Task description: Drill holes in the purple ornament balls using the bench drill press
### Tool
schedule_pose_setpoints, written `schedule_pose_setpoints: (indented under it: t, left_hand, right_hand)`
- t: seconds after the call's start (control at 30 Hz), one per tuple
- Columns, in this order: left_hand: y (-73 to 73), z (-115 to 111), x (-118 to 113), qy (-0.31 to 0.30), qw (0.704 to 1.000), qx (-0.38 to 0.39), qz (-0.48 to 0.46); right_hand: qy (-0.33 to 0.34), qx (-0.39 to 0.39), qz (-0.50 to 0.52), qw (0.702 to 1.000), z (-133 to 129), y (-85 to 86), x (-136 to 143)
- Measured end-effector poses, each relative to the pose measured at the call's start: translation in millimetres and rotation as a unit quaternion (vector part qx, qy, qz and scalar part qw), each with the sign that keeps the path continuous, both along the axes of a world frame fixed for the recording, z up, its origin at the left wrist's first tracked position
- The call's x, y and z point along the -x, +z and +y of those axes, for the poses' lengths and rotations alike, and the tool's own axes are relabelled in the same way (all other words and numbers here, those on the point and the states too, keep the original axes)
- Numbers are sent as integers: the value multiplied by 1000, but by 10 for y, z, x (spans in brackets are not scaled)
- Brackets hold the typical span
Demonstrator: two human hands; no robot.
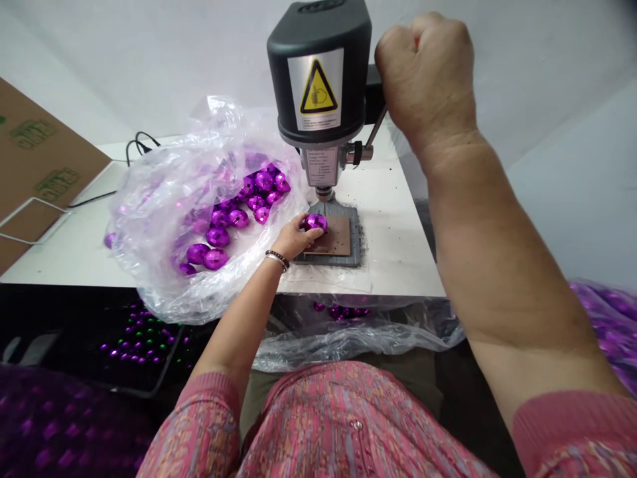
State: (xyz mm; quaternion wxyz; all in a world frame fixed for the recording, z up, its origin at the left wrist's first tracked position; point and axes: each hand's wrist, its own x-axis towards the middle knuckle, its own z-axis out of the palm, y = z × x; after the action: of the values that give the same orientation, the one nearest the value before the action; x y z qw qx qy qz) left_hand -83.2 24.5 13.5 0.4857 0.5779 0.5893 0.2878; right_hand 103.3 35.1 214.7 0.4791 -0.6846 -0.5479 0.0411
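My left hand (295, 236) pinches a shiny purple faceted ball (316, 223) at the wooden board on the drill press base. The thin drill bit (325, 207) points down right by the ball; whether it touches is too small to tell. High on the right, my right hand (428, 73) is closed in a fist around the feed lever (379, 126) of the black drill press (318, 86). The grip end of that lever is hidden inside my fingers. Beneath the ball lies a brown wooden board (338, 240) on the grey metal base (355, 226).
Left of the press, a clear plastic bag (149, 232) spills several purple balls (239, 218) onto the white table (398, 265). A cardboard box (34, 166) stands at the far left. More plastic (358, 338) with balls hangs below the table's front edge. Dark shavings lie around the base.
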Motion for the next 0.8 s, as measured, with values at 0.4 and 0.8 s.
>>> schedule_pose_setpoints:
  t: [0.4,0.8]
  left_hand:
    - [97,39,-101,-70,970,-128,194]
    - [5,66,-178,-68,979,-105,162]
  right_hand:
    - [28,-7,8,1000,42,-15,-34]
    - [39,-34,13,999,-159,-109,-28]
